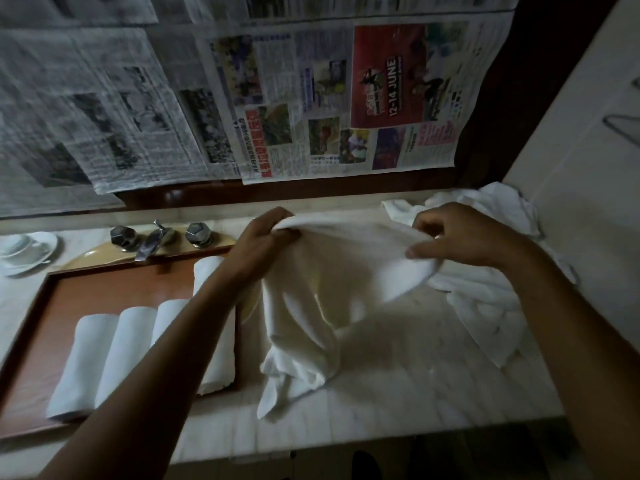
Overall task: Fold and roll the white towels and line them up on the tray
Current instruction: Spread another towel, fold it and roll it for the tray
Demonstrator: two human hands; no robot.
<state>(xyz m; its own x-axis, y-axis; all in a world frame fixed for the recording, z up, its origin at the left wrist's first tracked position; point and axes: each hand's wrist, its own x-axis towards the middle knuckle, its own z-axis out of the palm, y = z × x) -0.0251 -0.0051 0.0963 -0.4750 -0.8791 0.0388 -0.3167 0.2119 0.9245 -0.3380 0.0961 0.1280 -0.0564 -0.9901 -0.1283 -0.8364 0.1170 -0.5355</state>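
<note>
— Above the table (415,375), what have you got?
— I see both hands holding up one white towel (329,282) by its top edge. Left hand (263,240) has its fingers (289,233) curled round one corner; right hand (460,237) pinches the other end between thumb and fingers (427,221).
— How does it look?
— Limp, unfolded, creased. It sags between the hands, and its lower end bunches on the table just right of the tray (114,289).
— And the tray?
— I count four rolls (104,358) side by side on it, the rightmost partly behind the left forearm. A loose pile (485,306) of white towels lies on the table by the right wrist.
</note>
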